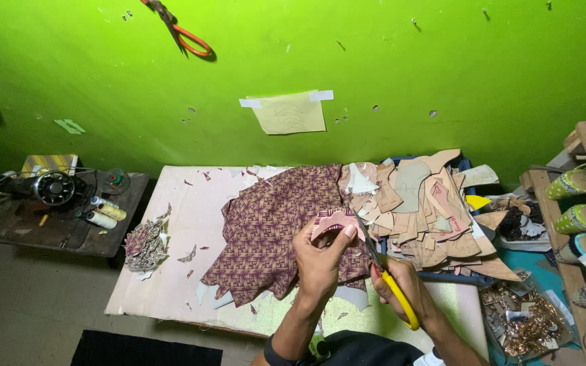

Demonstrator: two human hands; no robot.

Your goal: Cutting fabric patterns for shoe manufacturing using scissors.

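Pinching a curved pink shoe-upper piece in the left hand, over patterned maroon fabric on the desk; right hand closed on yellow-handled scissors. Blades near thumb: likely nick or crooked cut.

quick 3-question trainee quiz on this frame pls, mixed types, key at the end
1. True or false: the right hand holds yellow-handled scissors.
2. What does the left hand pinch in its fingers? A) a thread spool B) a small curved pink cut piece C) a sandal
3. Where does the heap of tan cardboard patterns lie relative to the purple patterned fabric on the white board?

Key
1. True; the blades point up toward the piece.
2. B, the cut piece.
3. To its right in the picture, partly overlapping the fabric's edge.
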